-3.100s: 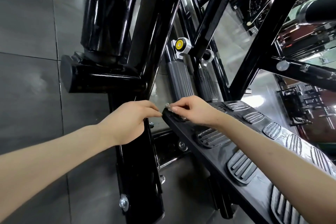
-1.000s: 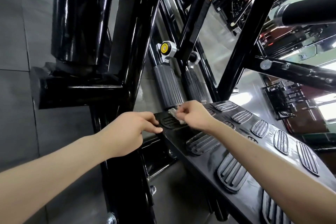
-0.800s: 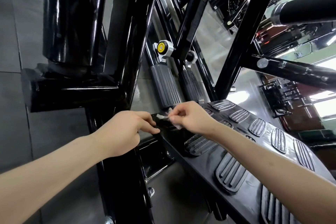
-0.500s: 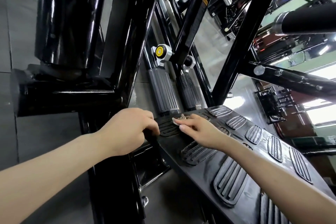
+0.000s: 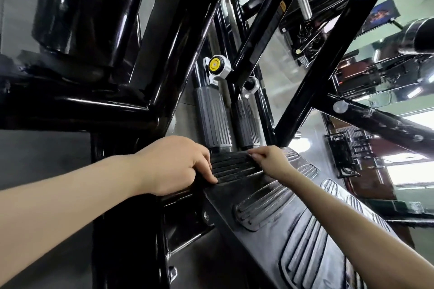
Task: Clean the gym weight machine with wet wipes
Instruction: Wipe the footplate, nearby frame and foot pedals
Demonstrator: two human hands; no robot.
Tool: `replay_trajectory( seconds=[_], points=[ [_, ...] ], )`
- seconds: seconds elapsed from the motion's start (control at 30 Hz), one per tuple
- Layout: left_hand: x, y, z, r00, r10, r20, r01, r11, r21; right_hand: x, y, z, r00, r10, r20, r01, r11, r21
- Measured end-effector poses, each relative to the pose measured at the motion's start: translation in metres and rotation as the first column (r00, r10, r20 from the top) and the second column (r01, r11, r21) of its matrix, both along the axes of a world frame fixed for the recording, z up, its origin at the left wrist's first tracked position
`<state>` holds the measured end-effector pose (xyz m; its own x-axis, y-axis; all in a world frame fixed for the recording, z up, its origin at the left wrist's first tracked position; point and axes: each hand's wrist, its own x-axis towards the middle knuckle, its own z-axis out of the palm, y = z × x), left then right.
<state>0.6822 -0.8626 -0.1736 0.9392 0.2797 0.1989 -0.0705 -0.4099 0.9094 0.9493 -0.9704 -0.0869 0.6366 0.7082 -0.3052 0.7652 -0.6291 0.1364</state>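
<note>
Moved: our right hand (image 5: 270, 162) has slid along the plate (image 5: 265, 248) to its top edge since half a second ago, while our left hand (image 5: 173, 166) stays at the top-left corner.
Left hand: clamped on the plate's corner, fingers curled over the edge, thumb lying on the top pad (image 5: 234, 166).
Right hand: at the plate's top edge, by the right end of that pad, fingertips bunched together on the wipe.
Wipe (image 5: 249, 153): on the plate's top edge, pinched under our right fingertips (only a pale sliver shows).
Plate: black, tilted, dotted with ribbed oval pads, running down to the lower right.
Grips (image 5: 212, 119): two grey ribbed ones, upright just above the plate's top edge.
Knob (image 5: 215, 66): yellow-centred, above the grips.
Frame (image 5: 164, 37): glossy black tubes, above and left of the plate.
Tiles (image 5: 42, 155): grey, well left of the plate, behind the frame.
</note>
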Motion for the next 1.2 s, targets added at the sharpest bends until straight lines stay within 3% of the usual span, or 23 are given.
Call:
replay_trajectory(
  seconds=[0.07,0.13,0.27,0.43,0.6,0.73,0.83,1.0,1.2],
  points=[
    [0.006,0.003,0.006,1.000,0.002,0.011,-0.003,0.999,0.032,-0.005,0.002,0.004,0.991,-0.006,-0.130,0.008,1.000,0.017],
    [0.014,0.000,0.010,0.999,-0.029,0.015,0.029,0.999,0.033,0.010,-0.001,0.007,0.988,-0.055,-0.145,0.065,0.996,0.066],
    [0.024,-0.007,0.013,0.998,-0.054,-0.016,0.052,0.995,-0.082,0.049,-0.007,-0.001,0.979,-0.187,0.077,0.176,0.976,0.125],
    [0.021,-0.004,0.012,0.994,-0.103,-0.045,0.103,0.995,-0.006,0.068,0.002,-0.004,0.937,-0.186,0.294,0.194,0.981,0.002],
    [0.020,-0.001,0.014,0.992,-0.108,-0.058,0.109,0.994,0.005,0.044,0.020,-0.016,0.961,-0.141,0.237,0.156,0.987,-0.044],
    [0.020,-0.002,0.013,0.992,-0.111,-0.051,0.113,0.993,0.030,0.005,0.023,-0.014,0.995,0.075,0.061,-0.074,0.997,-0.008],
    [0.021,-0.003,0.011,0.993,-0.104,-0.050,0.106,0.994,0.032,-0.003,0.019,-0.010,0.990,0.141,-0.028,-0.141,0.990,-0.001],
    [0.018,-0.006,0.008,0.994,-0.100,-0.041,0.101,0.995,0.006,0.047,0.005,-0.004,0.963,0.042,0.265,-0.008,0.992,-0.129],
    [0.020,-0.003,0.007,0.993,-0.107,-0.048,0.107,0.994,-0.003,0.057,-0.026,0.014,0.928,-0.017,0.373,0.072,0.988,-0.136]
  ],
)
